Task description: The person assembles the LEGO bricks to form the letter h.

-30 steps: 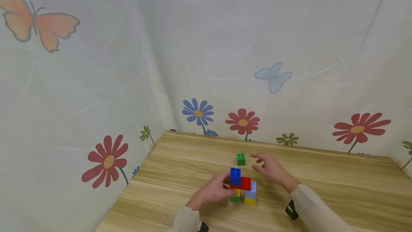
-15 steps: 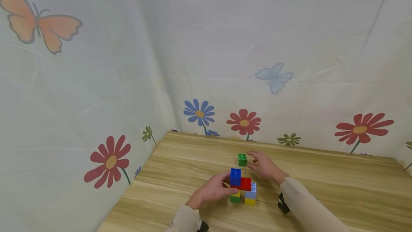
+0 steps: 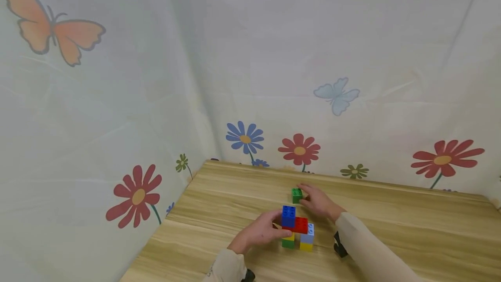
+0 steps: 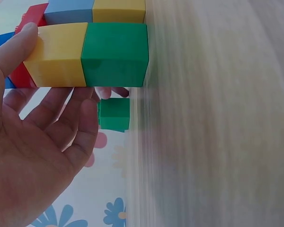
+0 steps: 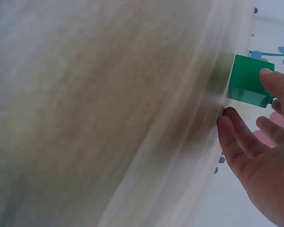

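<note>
On the table stands a small structure of toy building bricks. A blue brick point(image 3: 288, 216) tops a red brick point(image 3: 300, 225), which bridges two columns: a yellow brick point(image 4: 57, 54) on a green one point(image 4: 116, 54), and a light blue brick point(image 3: 307, 232) on a yellow one point(image 3: 307, 246). My left hand point(image 3: 261, 229) grips the structure's left side, its thumb at the red-yellow joint and fingers behind. Farther back, my right hand point(image 3: 318, 202) pinches a separate green brick point(image 5: 250, 80) standing on the table. Its thumb lies on the near side; the index fingertip is partly hidden.
The wood-grain table point(image 3: 235, 186) meets a pale cloth backdrop point(image 3: 254, 55) printed with flowers and butterflies, close behind the separate green brick. Dark wrist straps point(image 3: 340, 245) sit at both sleeves.
My right hand has moved left to the separate green brick and closed its thumb and finger about it. The left hand keeps its hold on the structure; the view shifts slightly.
</note>
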### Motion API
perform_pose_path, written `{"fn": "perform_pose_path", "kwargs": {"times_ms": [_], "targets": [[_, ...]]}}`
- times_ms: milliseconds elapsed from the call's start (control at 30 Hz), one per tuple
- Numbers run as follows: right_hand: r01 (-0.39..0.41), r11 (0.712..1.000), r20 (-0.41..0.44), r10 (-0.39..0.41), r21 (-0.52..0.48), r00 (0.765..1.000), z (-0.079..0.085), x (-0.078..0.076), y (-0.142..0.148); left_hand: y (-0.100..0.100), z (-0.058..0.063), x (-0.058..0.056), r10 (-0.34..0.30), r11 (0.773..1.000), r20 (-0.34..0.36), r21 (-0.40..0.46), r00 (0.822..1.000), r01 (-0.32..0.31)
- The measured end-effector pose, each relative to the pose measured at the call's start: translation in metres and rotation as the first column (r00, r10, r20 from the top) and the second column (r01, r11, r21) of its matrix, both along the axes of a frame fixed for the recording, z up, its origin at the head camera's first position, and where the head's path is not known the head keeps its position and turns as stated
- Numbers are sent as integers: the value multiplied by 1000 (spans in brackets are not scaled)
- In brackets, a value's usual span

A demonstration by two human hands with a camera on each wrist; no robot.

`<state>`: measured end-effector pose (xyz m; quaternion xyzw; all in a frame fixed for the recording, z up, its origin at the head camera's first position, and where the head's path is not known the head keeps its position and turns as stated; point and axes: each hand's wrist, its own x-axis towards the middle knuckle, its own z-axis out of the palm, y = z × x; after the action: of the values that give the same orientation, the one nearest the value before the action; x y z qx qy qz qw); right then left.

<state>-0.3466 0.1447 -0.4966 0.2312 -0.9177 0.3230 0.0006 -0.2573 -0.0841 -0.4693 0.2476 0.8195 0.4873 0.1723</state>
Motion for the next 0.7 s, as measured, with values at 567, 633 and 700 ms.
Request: {"fn": "perform_pose_path", "kwargs": {"times_ms": [567, 633, 700], "targets": [[11, 1000, 35, -10, -28, 999, -2, -4, 2, 2, -4, -3, -8, 1000, -2, 3, 1000, 8], [27, 999, 58, -25, -39, 998, -2, -3, 1, 2, -5, -3, -10, 1000, 4, 6, 1000, 10], [41, 998, 78, -37, -50, 996, -2, -2, 1, 1, -5, -3, -11, 1000, 7, 7, 1000, 11]]}}
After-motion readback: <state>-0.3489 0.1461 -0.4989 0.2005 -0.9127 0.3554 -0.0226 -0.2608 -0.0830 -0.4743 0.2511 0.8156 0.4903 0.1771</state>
